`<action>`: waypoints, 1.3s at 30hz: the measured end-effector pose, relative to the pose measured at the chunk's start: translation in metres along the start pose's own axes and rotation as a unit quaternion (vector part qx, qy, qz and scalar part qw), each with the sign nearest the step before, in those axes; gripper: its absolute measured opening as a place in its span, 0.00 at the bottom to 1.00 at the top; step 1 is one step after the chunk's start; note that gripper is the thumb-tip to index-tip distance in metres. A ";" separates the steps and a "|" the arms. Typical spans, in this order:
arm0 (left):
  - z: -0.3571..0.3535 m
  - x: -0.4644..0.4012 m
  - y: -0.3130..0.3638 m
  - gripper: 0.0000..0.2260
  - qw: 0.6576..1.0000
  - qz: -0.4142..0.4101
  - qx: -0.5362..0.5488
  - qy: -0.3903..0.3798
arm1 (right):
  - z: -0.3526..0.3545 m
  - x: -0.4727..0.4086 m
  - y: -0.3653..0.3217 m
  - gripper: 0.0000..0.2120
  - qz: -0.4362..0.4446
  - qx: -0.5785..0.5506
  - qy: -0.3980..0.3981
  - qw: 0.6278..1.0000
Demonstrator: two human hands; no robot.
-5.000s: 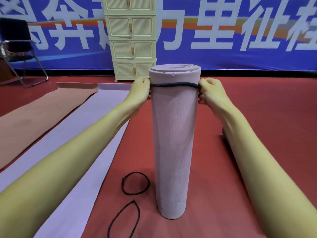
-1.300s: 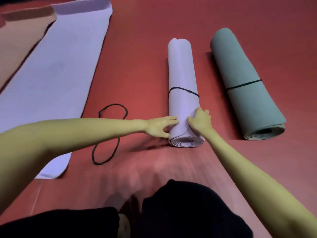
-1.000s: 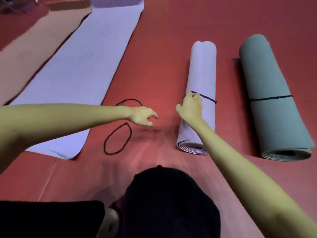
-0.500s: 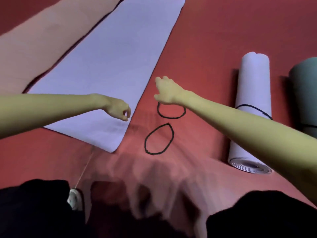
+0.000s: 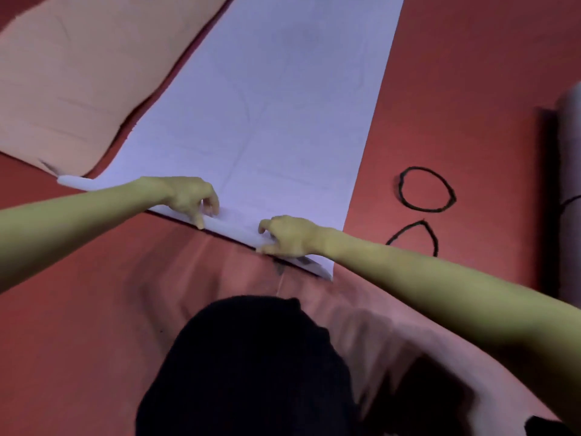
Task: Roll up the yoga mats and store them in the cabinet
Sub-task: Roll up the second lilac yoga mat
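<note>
— Shifted off the tied roll [image 5: 570, 190], now at the floor's [image 5: 456, 89] right edge; both hands on the flat lilac mat [image 5: 267, 114] instead.

— Position?

— Spread flat mid-floor, long axis running away toward the top edge, near short end lifted. Tan mat [image 5: 69, 73] alongside, at the left edge.

— Step?

— Starting the next roll, probably. Needs the lip tucked tight, then pushed forward evenly.

— Fingers?

— Left hand [image 5: 188, 196] curled over the edge, right hand [image 5: 289, 236] pinching it. Two black loops [image 5: 426, 188] lying right, untouched.

No readable text, labels or numbers on mats or floor.
</note>
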State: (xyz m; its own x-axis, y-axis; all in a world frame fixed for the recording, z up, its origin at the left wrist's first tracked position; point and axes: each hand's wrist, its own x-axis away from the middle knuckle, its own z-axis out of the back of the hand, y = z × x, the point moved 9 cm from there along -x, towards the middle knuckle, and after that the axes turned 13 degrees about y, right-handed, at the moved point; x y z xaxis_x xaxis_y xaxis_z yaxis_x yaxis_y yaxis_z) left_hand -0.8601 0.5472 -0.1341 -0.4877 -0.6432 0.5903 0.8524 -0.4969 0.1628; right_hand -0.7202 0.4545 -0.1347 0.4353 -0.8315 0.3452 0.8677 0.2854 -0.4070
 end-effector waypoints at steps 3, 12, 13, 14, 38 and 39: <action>-0.007 -0.007 -0.007 0.07 0.999 -0.027 0.029 0.004 | -0.007 -0.014 -0.005 0.13 -0.014 0.013 0.003 1.000; 0.012 -0.014 -0.025 0.13 0.984 -0.025 0.164 0.066 | 0.027 -0.032 -0.012 0.12 -0.028 0.042 -0.042 0.998; 0.011 -0.015 -0.030 0.12 0.982 -0.018 0.172 0.073 | 0.033 -0.036 -0.013 0.12 -0.012 0.053 -0.047 0.997; 0.012 -0.016 -0.034 0.10 0.982 -0.010 0.173 0.080 | 0.038 -0.040 -0.012 0.12 -0.003 0.065 -0.050 0.997; 0.012 0.049 -0.116 0.17 0.880 -0.133 0.026 0.455 | 0.012 -0.025 0.007 0.13 -0.003 0.051 0.457 0.888; 0.009 0.047 -0.123 0.17 0.881 -0.141 0.033 0.451 | 0.011 -0.025 0.005 0.14 0.003 0.057 0.447 0.893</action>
State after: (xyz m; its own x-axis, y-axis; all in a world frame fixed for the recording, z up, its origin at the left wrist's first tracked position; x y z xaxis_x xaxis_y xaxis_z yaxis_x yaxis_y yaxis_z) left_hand -0.9856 0.5834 -0.1193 -0.6071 -0.7162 -0.3442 0.6686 -0.6945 0.2658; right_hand -0.7240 0.4820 -0.1363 0.1199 -0.8636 -0.4897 0.9065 0.2963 -0.3007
